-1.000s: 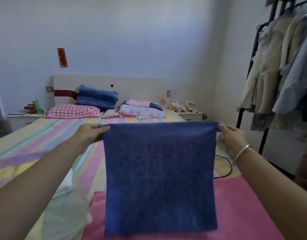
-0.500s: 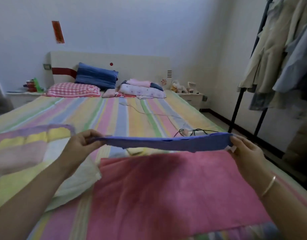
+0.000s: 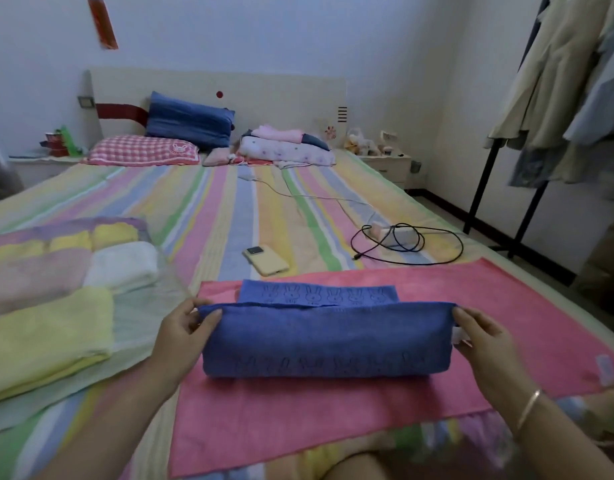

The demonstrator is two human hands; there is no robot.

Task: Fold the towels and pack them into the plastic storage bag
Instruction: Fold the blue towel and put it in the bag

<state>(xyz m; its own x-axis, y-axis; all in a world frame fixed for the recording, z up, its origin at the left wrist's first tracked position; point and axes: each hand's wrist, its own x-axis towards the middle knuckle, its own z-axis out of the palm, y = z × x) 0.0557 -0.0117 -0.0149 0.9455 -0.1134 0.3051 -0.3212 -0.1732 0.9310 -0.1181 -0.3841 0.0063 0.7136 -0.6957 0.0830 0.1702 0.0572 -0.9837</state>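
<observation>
Pink towel now bears blue towel, pinched by left hand, right hand.

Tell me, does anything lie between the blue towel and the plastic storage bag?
Nothing visible does. The blue towel, pinched by the left hand and right hand, lies on the pink towel; the plastic storage bag sits just left of it. The yellow phone lies farther back, off that path.

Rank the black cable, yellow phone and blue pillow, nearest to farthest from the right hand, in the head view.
1. Black cable, on the bed just beyond the right hand gripping the blue towel.
2. Yellow phone, mid-bed, off to the left.
3. Blue pillow, at the far end.
</observation>
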